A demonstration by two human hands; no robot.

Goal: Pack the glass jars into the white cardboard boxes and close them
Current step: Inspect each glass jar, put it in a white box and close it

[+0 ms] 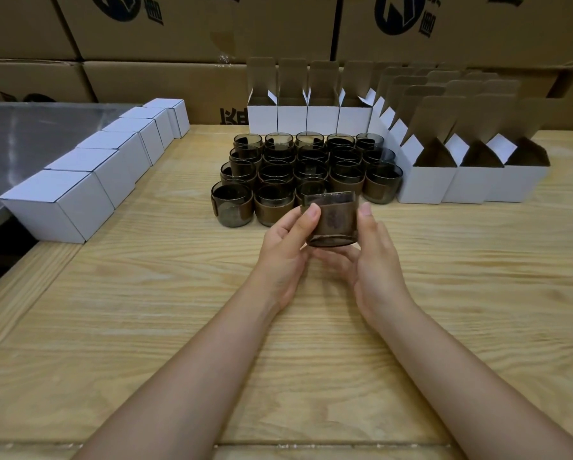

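A smoky dark glass jar with a brown band is lifted just above the wooden table, upright, between both hands. My left hand grips its left side with the thumb on the rim; my right hand cups its right side and underside. Behind it stands a block of several similar jars in rows. Open white cardboard boxes with raised flaps stand to the right and along the back. A row of closed white boxes runs diagonally on the left.
Large brown shipping cartons are stacked behind the table as a wall. A grey metal surface lies at the far left beyond the closed boxes. The wooden table stretches bare toward the near edge.
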